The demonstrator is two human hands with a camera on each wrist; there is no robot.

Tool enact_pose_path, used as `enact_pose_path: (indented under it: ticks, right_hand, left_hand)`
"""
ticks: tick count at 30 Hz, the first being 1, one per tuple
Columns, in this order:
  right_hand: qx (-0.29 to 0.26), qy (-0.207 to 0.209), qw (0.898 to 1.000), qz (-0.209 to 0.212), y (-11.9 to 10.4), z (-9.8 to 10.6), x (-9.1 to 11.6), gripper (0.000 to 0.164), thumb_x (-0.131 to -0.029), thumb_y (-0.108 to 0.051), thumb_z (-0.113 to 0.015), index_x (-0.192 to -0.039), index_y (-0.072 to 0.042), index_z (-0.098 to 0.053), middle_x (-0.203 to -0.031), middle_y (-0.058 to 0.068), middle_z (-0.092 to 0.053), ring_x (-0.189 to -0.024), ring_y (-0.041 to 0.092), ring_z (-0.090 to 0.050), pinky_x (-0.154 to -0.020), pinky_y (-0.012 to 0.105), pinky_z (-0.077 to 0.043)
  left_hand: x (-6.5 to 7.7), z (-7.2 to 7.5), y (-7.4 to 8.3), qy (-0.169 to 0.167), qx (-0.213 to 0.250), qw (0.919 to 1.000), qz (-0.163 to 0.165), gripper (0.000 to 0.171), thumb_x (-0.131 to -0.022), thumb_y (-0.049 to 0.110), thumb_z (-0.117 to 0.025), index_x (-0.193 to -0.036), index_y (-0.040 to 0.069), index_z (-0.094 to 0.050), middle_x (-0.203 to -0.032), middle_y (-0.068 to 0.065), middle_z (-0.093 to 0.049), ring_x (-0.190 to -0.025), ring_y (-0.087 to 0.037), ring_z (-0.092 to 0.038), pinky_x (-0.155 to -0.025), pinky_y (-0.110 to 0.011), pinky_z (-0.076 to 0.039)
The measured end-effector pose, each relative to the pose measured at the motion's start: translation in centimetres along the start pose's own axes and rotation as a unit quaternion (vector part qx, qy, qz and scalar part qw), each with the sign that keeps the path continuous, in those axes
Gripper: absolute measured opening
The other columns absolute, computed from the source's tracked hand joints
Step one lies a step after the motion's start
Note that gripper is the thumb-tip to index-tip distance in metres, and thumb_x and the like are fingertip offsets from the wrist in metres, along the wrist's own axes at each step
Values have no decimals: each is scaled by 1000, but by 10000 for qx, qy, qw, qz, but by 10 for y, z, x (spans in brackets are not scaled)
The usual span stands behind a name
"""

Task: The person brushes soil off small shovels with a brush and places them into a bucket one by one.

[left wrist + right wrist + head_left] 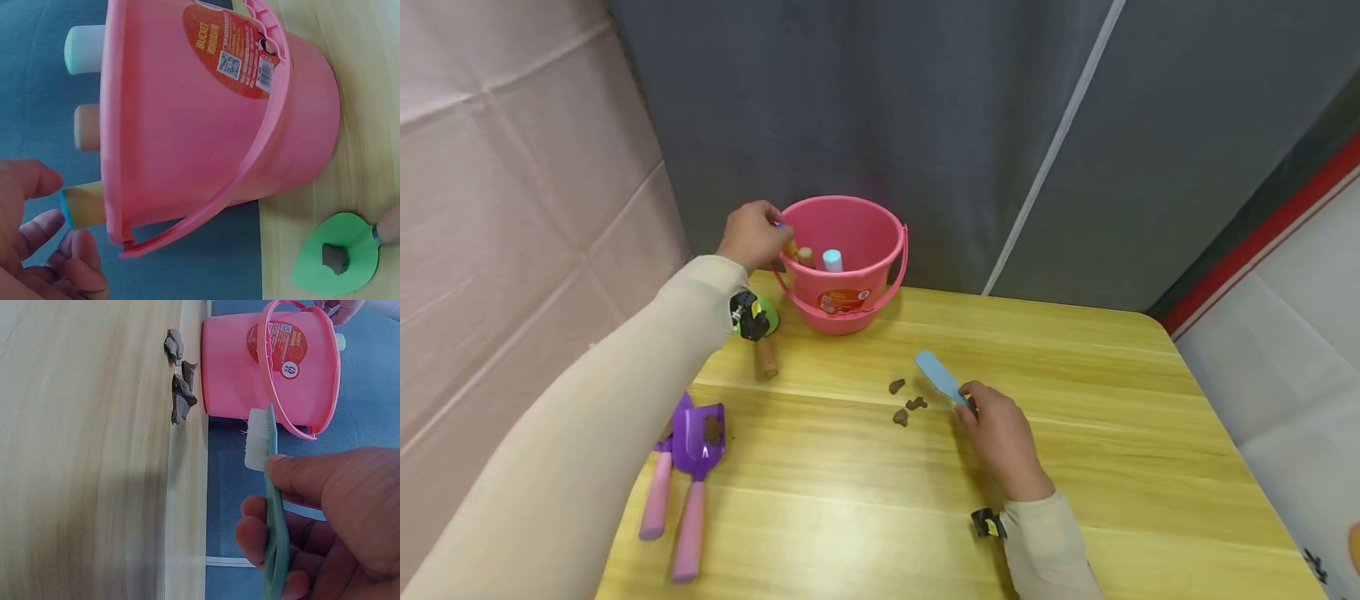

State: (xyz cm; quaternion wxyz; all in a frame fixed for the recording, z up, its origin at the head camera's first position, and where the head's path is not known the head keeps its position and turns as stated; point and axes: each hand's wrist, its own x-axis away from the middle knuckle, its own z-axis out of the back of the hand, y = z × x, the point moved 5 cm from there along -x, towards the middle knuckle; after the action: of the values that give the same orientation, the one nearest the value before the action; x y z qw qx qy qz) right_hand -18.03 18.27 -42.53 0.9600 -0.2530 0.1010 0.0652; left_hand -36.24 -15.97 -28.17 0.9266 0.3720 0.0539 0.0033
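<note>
A pink bucket [842, 287] stands at the table's back edge, with several tool handles sticking up over its rim. At its left rim, my left hand [755, 235] has its fingers spread loosely round the blue-tipped end of a wooden handle [85, 205]. In the left wrist view, gaps show between the fingers and that handle. My right hand [1002, 433] grips a light blue brush [938, 372] by its handle, thumb on top near the head. White bristles [257, 439] show in the right wrist view. Several brown clumps [901, 417] lie on the table left of the brush.
Two purple scoops [700, 442] with pink handles lie at the table's left edge, brown clumps in them. A green trowel [334, 253] with a brown lump on its blade lies beside the bucket, partly behind my left wrist. A grey curtain [880, 100] hangs behind the table.
</note>
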Motion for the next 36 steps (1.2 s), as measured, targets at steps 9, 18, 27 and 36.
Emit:
enact_pose_path:
  ticks: [9,18,27,36]
  right_hand:
    - [-2,-69,10000,-47,-1,0,-1,19,-92,-10,-71,-110,-4,-67,-86,7,-67,-63,16,-52,-57,33,-44]
    - [32,-33,10000,-24,0,3,-2,20,-92,-9,-71,-111,-4,-67,-88,8,-67,-62,16,-52,-56,33,-44]
    - [80,-75,9999,-20,-1,5,-1,20,-92,-10,-72,-110,-4,-67,-87,8,-67,-63,17,-52,-57,33,-44]
    - [43,-61,10000,-53,3,7,0,20,-92,-10,-71,-111,-4,-67,-86,7,-67,-62,16,-51,-56,33,-43]
  left_hand:
    - [15,23,-20,711,271,9971,-45,33,-96,31,-52,-113,3,-59,-102,-12,-58,-90,-24,-52,-75,-36,-45]
    - [48,-31,-84,-1544,-1088,9819,131,32,-97,31,-54,-86,1,-56,-73,-5,-53,-63,-18,-49,-58,-30,-42]
    - [65,-80,-120,-2350,-1442,9568,924,41,-97,40,-53,-79,4,-58,-66,-6,-53,-57,-17,-49,-58,-29,-40]
    - [69,-90,-139,-2193,336,9561,1913,23,-94,20,-52,-78,4,-54,-55,-2,-54,-47,-11,-50,-47,-23,-41]
